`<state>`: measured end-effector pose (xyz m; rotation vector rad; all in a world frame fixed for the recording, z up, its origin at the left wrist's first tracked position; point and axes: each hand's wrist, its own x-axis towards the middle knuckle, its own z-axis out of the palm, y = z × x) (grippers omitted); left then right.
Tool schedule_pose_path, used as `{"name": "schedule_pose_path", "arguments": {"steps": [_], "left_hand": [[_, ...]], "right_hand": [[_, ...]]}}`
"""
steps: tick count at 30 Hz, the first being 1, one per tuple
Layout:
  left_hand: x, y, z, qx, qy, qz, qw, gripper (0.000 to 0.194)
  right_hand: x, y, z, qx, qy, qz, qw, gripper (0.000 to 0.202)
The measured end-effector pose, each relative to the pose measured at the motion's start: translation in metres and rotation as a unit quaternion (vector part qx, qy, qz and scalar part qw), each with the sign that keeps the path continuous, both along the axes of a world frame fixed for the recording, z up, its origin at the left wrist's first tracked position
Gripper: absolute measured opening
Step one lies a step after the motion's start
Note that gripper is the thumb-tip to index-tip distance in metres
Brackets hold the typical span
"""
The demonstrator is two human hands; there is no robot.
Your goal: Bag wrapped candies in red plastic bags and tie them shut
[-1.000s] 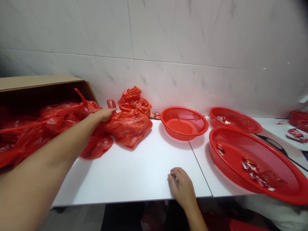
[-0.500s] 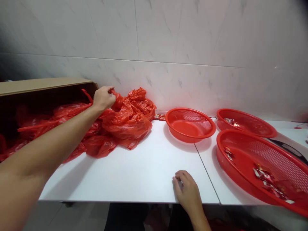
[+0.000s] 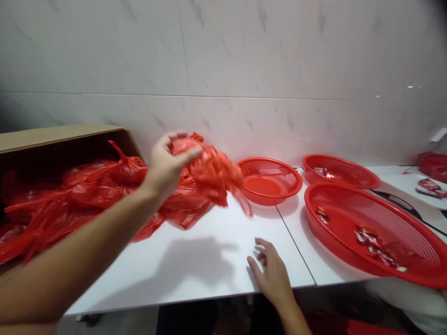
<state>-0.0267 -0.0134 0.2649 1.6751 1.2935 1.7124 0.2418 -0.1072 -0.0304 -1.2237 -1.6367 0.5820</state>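
Observation:
My left hand (image 3: 169, 160) is raised over the table with a crumpled red plastic bag (image 3: 213, 170) between thumb and fingers. The bag is blurred, and a loop of it dangles at its right end. Behind and below it lies a pile of red plastic bags (image 3: 101, 186), partly hidden by my forearm and spilling out of a cardboard box (image 3: 63, 132). Near the front edge of the white table, my right hand (image 3: 270, 272) has its fingers apart and curved, with nothing in them.
A round red sieve basket (image 3: 268, 200) stands by the tiled wall. Two larger red baskets, one at the back (image 3: 379, 184) and one in front (image 3: 335, 253), hold small wrapped packets (image 3: 379, 246). A seam crosses the white table (image 3: 195, 279).
My left hand has lifted a red bag from the pile and carried it right and toward me. The fingers of my right hand have opened. The view has shifted slightly right.

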Motion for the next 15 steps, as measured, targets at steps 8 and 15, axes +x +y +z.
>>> {"name": "schedule_pose_path", "arguments": {"steps": [8,15], "left_hand": [[0.065,-0.033,-0.194,-0.283,-0.115,-0.212,0.928,0.105],[0.070,-0.024,-0.239,-0.201,0.040,-0.322,0.924,0.125]], "right_hand": [[0.007,0.002,0.028,-0.107,0.287,0.167,0.937,0.068],[0.005,0.022,0.033,-0.104,0.285,0.016,0.953,0.043]]}}
